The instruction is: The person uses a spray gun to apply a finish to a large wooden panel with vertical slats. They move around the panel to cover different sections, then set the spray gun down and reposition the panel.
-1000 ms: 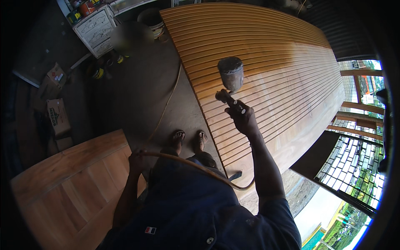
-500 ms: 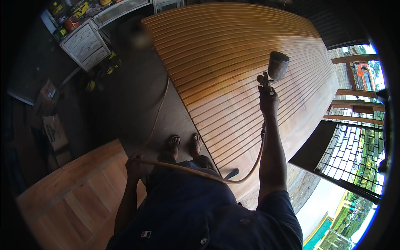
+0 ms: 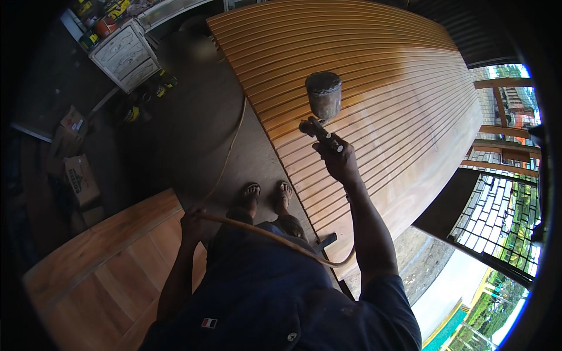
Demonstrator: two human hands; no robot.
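Your right hand (image 3: 338,159) is closed round a spray gun (image 3: 321,108) w/ cup over the slatted wood panel (image 3: 374,76), left hand (image 3: 192,225) closed on the hose (image 3: 257,233).

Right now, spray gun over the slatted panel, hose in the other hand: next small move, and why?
Probably sweep the spray gun sideways along the grooves. The right hand holds it above the slatted panel, whose far right part looks glossier, and the left hand holds the hose clear of the surface.
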